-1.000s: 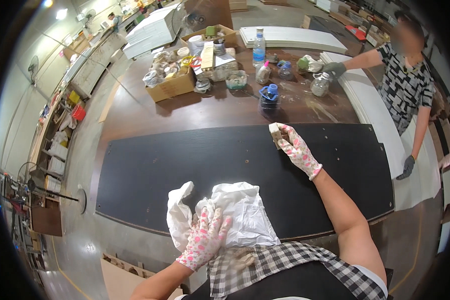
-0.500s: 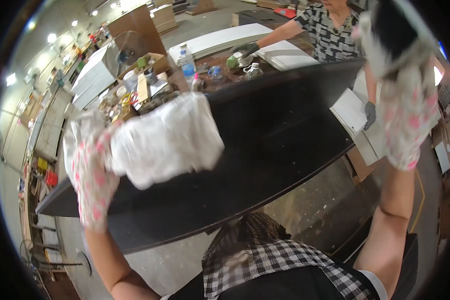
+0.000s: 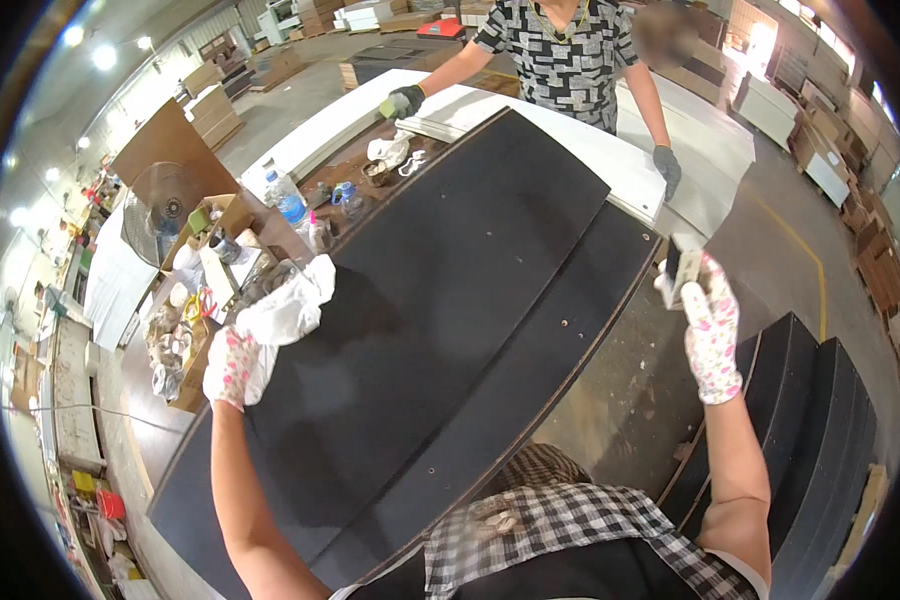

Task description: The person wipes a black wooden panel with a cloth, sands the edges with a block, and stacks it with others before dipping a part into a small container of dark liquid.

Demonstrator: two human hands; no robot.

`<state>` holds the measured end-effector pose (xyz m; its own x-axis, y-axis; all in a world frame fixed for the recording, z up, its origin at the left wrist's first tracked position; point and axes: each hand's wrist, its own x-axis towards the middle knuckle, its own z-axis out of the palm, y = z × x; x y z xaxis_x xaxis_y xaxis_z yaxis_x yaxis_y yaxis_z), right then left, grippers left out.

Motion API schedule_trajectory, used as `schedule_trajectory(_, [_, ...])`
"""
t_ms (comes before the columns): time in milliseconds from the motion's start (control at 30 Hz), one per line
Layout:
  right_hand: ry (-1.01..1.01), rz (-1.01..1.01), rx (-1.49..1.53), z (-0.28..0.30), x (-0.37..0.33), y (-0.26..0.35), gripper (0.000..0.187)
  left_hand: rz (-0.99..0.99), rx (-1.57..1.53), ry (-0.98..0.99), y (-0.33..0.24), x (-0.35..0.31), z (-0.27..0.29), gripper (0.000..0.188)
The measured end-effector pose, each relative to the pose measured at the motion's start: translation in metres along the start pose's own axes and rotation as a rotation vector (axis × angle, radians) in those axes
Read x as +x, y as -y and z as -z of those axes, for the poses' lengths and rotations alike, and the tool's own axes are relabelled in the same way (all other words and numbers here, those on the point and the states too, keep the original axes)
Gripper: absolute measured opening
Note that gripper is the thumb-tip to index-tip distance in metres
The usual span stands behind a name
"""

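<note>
My left hand (image 3: 232, 365), in a white glove with pink flowers, is closed on a crumpled white cloth (image 3: 288, 305) above the left part of a large black panel (image 3: 440, 270). My right hand (image 3: 710, 330), gloved the same way, grips a small pale block with a dark face (image 3: 682, 268). It is held up just past the panel's right end, apart from it. Several small holes mark the panel's dark surface. Whether the cloth touches the panel, I cannot tell.
A person (image 3: 560, 60) in dark gloves stands across the panel, by white boards (image 3: 660, 190), holding a green sponge (image 3: 388, 108). Bottles (image 3: 288, 200) and a cluttered box (image 3: 210, 225) sit beyond the panel's far edge. Black boards (image 3: 805, 410) stand at my right.
Both hands have come lower and look farther from my head. The view has swung, so the panel now slants up to the right. Cloth and block stay in my hands.
</note>
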<state>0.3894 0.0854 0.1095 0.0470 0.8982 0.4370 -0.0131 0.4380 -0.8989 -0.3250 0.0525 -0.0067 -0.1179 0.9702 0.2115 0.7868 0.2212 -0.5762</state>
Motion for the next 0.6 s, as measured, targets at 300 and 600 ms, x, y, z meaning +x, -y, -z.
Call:
schedule_trajectory(300, [0.068, -0.046, -0.166, -0.072, -0.078, -0.092, 0.043, -0.308, -0.313, -0.115, -0.091, -0.052, 0.08, 0.036])
schedule_trajectory(600, [0.088, -0.252, 0.265, -0.07, -0.079, -0.122, 0.04, 0.415, -1.153, -0.487, -0.045, -0.08, 0.14, 0.018])
